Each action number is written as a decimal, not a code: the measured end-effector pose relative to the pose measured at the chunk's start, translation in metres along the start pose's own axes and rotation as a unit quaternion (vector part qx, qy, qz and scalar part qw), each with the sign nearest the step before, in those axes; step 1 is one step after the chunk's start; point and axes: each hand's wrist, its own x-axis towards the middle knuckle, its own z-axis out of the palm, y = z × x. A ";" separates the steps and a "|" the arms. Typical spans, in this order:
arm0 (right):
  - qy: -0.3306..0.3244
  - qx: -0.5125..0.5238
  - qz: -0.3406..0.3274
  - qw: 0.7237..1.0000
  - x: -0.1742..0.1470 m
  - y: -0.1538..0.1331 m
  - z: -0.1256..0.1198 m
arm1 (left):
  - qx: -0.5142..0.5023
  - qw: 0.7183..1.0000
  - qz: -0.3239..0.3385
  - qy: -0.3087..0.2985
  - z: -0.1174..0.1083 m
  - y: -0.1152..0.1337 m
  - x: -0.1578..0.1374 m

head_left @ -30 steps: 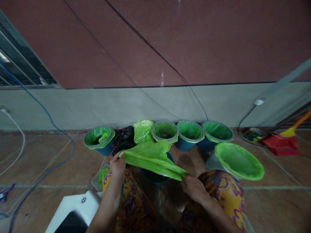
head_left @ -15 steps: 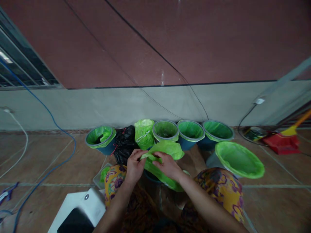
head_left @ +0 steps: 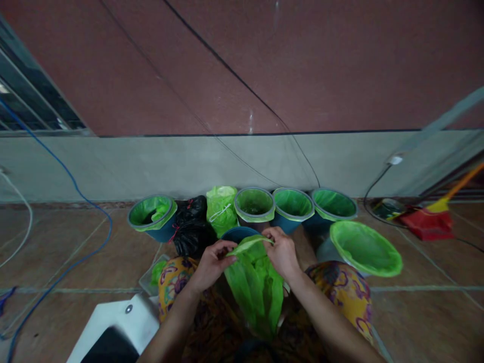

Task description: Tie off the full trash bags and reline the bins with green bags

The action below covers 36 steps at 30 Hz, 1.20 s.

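Observation:
A thin green plastic bag [head_left: 255,287] hangs in front of my knees, its upper edge stretched between my two hands. My left hand [head_left: 212,264] pinches one side of that edge between thumb and fingers. On the other side my right hand [head_left: 282,254] grips the edge with its fingers bent. Just behind the bag the rim of a blue bin [head_left: 237,233] shows; the bag hides most of this bin. The lower end of the bag hangs down between my legs.
Along the wall stand several bins lined in green, such as the left bin [head_left: 161,235]. Tied black bags [head_left: 192,234] and a tied green bag [head_left: 222,212] sit among them. A lined bin [head_left: 328,252] leans at right, near a red dustpan [head_left: 429,223]. A blue cable [head_left: 108,232] crosses the floor.
The bag's edge, bunched between my close hands before, is now spread as they have moved apart. The bag now hangs down towards me, and the blue bin's rim has come into sight.

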 end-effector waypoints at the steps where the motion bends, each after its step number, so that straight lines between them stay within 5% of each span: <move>1: 0.006 -0.010 -0.003 1.000 -0.001 0.001 -0.001 | -0.005 1.000 -0.007 0.000 0.000 0.001 0.001; 7: 0.001 -0.060 -0.010 0.998 -0.009 0.010 -0.006 | 0.083 0.995 -0.027 0.045 0.004 -0.005 0.009; 13: -0.071 -0.162 0.015 0.984 -0.018 0.018 -0.012 | 0.309 0.925 0.047 0.215 0.009 -0.011 0.006; 17: -0.103 -0.254 0.037 0.961 -0.025 0.011 -0.014 | 0.346 0.913 0.044 0.210 0.013 -0.012 0.005; 26: -0.076 -0.146 -0.150 0.975 -0.014 -0.054 0.015 | 0.416 0.895 0.089 0.136 0.037 -0.005 0.009; 36: 0.016 -0.098 -0.149 0.984 -0.004 -0.019 -0.010 | 0.544 0.831 -0.062 0.099 0.031 -0.014 0.014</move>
